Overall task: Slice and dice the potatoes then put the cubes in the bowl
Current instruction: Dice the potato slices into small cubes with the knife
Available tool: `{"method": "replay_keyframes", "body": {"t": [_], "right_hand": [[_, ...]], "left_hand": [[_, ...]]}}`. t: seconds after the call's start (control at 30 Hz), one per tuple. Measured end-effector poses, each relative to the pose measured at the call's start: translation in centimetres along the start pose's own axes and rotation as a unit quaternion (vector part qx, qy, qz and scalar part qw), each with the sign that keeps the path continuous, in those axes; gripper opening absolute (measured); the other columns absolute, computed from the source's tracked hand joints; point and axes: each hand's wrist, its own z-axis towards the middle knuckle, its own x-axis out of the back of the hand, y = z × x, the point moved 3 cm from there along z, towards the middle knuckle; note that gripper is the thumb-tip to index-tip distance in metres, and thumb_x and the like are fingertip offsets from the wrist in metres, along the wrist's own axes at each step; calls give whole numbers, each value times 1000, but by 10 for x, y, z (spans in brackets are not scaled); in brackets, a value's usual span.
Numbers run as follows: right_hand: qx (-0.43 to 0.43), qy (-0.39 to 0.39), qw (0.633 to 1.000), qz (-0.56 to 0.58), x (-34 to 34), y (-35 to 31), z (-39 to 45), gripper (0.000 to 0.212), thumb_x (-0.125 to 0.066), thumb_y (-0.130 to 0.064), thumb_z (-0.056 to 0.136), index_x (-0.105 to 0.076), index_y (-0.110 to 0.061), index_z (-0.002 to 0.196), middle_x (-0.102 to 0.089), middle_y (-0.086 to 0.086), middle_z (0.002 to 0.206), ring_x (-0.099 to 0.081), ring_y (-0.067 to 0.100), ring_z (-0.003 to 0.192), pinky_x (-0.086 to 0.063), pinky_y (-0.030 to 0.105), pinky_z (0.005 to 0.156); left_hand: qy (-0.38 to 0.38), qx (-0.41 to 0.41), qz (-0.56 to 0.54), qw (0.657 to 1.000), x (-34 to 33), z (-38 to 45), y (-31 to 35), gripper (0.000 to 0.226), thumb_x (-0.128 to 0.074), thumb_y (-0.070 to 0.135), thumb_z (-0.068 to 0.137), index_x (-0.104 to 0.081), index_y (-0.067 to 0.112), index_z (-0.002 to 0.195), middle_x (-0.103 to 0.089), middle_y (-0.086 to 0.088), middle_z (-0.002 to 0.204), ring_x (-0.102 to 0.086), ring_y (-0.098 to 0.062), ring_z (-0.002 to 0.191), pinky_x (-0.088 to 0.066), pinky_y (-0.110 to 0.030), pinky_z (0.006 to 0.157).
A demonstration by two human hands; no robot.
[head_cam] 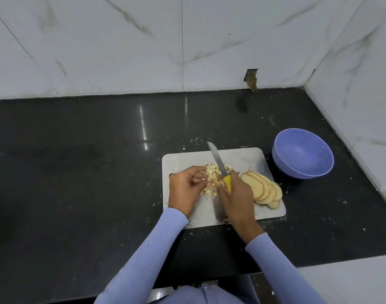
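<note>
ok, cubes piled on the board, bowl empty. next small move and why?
Probably gather the pale diced potato cubes and move them to the empty purple plastic bowl. The left hand already touches the pile, the right hand grips the yellow-handled knife, and clearing the grey cutting board frees room for the uncut potato slices.
</note>
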Motion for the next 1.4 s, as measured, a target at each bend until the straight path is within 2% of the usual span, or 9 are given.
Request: {"method": "replay_keyframes", "body": {"t": [0.2,0.47,0.63,0.77,0.9,1.07,1.23,1.3,1.4], "right_hand": [[29,-10,995,-97,-20,-9,-2,33,-69,-29,84,-47,-13,101,-58,5,92,-52,23,87,-30,30,59],[-13,-8,1000,13,-11,2,21,22,-63,-11,86,-43,-17,89,-67,3,88,-61,22,77,-48,37,65],[-44,-12,993,112,8,-4,46,19,-67,-7,85,-49,-10,82,-70,0,87,-59,9,75,-40,6,61],[-53,-35,992,108,11,-4,62,9,-59,4,84,-55,-3,83,-72,-8,82,-59,-6,69,-37,0,60],[-63,-12,985,161,19,-6,64,28,-70,-3,81,-47,-15,70,-71,-4,75,-63,-2,67,-42,9,60],[-81,-59,982,161,22,-7,70,30,-56,5,85,-41,-18,72,-74,-1,84,-69,10,81,-53,29,70],[-53,-15,986,156,33,-8,62,38,-80,-1,70,-46,-17,70,-69,3,77,-67,11,68,-53,22,62],[-50,-14,991,124,33,-7,65,29,-77,-8,75,-50,-14,71,-68,3,78,-63,12,70,-47,17,62],[-91,-97,974,184,31,-5,72,26,-61,2,84,-46,-17,73,-73,4,89,-68,17,85,-53,32,78]], "left_hand": [[33,-24,37,998,3,4,-1,30,-61,-9,84,-74,16,95,-71,10,88,-66,2,83,-50,-11,77],[14,-39,73,996,2,0,-3,30,-65,-6,81,-74,18,96,-71,13,91,-65,1,82,-53,-24,85],[28,-61,88,994,1,3,0,33,-64,-10,79,-74,17,97,-71,6,94,-65,0,81,-53,-22,82],[8,-77,106,991,-4,5,2,30,-65,-4,82,-75,20,97,-70,10,95,-64,-3,84,-53,-25,83],[3,-80,120,990,-6,5,3,26,-66,0,83,-75,21,97,-71,9,98,-63,-4,87,-52,-23,86],[10,-97,128,987,-4,7,8,29,-63,-2,84,-74,20,101,-70,6,101,-62,-4,89,-49,-19,87],[22,-107,119,987,-5,7,9,36,-69,-8,77,-73,19,99,-68,10,96,-61,2,77,-49,-9,74],[29,-118,122,985,-7,7,12,31,-71,-3,77,-74,19,98,-67,11,94,-60,1,77,-48,-11,72],[24,-132,148,980,-10,8,18,26,-67,0,82,-73,17,100,-68,9,97,-59,1,82,-48,-12,78]]}}
